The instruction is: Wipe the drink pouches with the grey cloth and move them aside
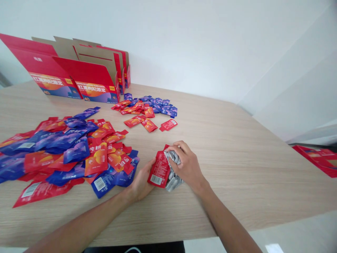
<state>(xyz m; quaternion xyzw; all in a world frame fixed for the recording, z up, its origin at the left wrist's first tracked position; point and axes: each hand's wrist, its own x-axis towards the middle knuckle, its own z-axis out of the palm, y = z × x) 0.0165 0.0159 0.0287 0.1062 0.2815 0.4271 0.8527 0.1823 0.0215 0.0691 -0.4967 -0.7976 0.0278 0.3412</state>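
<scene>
red, smooth-looking film forms the flat pouch [159, 168] between the two hands, at the near middle of the scene; whether it rests on the table [237, 168] or is held just above it, i cannot tell. its printed back faces up, the barcode towards the near end, the narrower neck towards the far end. the left hand [143, 179] grips its left edge, thumb along the side, the other fingers mostly hidden. the right hand [185, 163] is closed on a crumpled grey cloth [174, 180], bunched against the pouch's right side.

the pouch should be light and pliable, probably a little slick, and likely to bulge or fold if squeezed in the middle. the flat side edges look the best hold; the neck looks too narrow for a firm one. the cloth looks soft, limp and deeply creased.

to the left spreads a large heap [96, 158] of similar pouches, red-orange and blue-violet, overlapping at loose angles, their film catching soft highlights. a smaller pile [149, 111] lies farther off, with one red pouch [169, 124] apart on its right. far left stand open cartons [98, 93], stiff printed board outside, plain brown inside. pale, matte wood grain runs across the table.
</scene>
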